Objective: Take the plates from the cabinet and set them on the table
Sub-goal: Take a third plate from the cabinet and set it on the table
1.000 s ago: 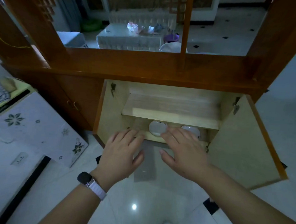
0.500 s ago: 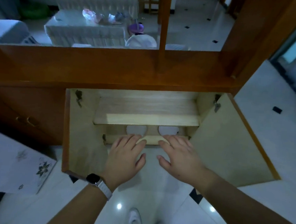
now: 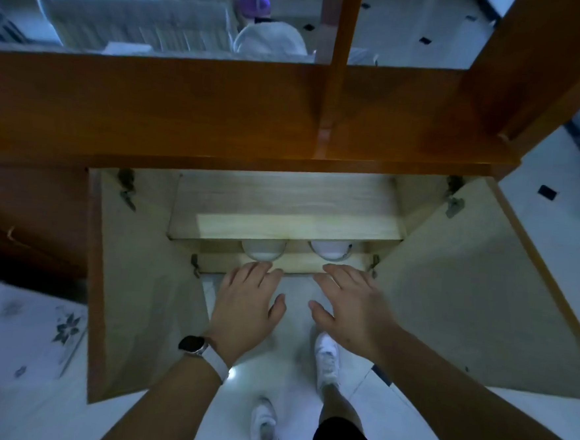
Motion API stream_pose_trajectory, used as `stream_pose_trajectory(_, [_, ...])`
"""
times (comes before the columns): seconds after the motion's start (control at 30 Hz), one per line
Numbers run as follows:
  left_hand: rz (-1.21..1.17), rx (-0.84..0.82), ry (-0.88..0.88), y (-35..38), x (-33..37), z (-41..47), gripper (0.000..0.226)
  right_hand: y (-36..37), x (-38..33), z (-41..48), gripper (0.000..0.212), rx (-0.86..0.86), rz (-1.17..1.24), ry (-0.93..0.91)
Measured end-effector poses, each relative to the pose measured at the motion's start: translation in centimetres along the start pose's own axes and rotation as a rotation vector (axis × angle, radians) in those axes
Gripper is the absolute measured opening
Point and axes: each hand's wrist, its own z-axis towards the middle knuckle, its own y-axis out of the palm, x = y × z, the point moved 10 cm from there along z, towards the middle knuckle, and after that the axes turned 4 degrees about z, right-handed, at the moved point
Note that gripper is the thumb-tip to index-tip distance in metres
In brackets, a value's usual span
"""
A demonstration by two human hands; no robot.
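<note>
Wooden cabinet [image 3: 186, 109], both doors swung open: left door [image 3: 132, 294], right door [image 3: 465, 300]. Pale upper shelf [image 3: 288, 230] inside. Left hand [image 3: 246, 302] and right hand [image 3: 351, 306] side by side, palms down, grip wide on both, fingers straight, holding nothing, fingertips at front edge of bottom shelf [image 3: 299, 265]. Left plate [image 3: 262, 250] and right plate [image 3: 329, 251], white, sit on bottom shelf, half hidden under upper shelf, just beyond the fingertips. Watch [image 3: 192, 344] on left wrist.

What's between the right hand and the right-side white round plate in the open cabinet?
Only the pale wooden front edge of the cabinet's bottom shelf. The right hand reaches it, and the white round plate sits just behind, as the head view shows.
</note>
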Motion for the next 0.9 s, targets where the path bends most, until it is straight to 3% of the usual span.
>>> stream_pose_trajectory(0.37, [-0.156, -0.111, -0.34, 19.1, -6.7, 3.8, 0.046, 18.6, 8.1, 8.1, 0.054, -0.191, 0.084, -0.044])
stream_pose_trajectory(0.53, [-0.488, -0.129, -0.582, 31.6, -13.1, 4.5, 0.034, 29.5, 11.1, 11.8, 0.059, -0.233, 0.1, -0.051])
stream_pose_trajectory(0.63, [-0.625, -0.114, -0.744, 38.9, -17.0, 4.7, 0.031, 37.1, 13.1, 14.1, 0.051, -0.231, 0.132, -0.047])
stream_pose_trajectory(0.8, [-0.64, -0.111, -0.82, 49.1, -22.4, 6.1, 0.035, 47.7, 18.0, 18.2, 0.043, -0.19, 0.135, -0.015])
stream_pose_trajectory(0.9, [-0.657, -0.101, -0.859, 53.7, -25.1, 7.4, 0.03, 52.0, 21.0, 20.4, 0.045, -0.137, 0.267, 0.078])
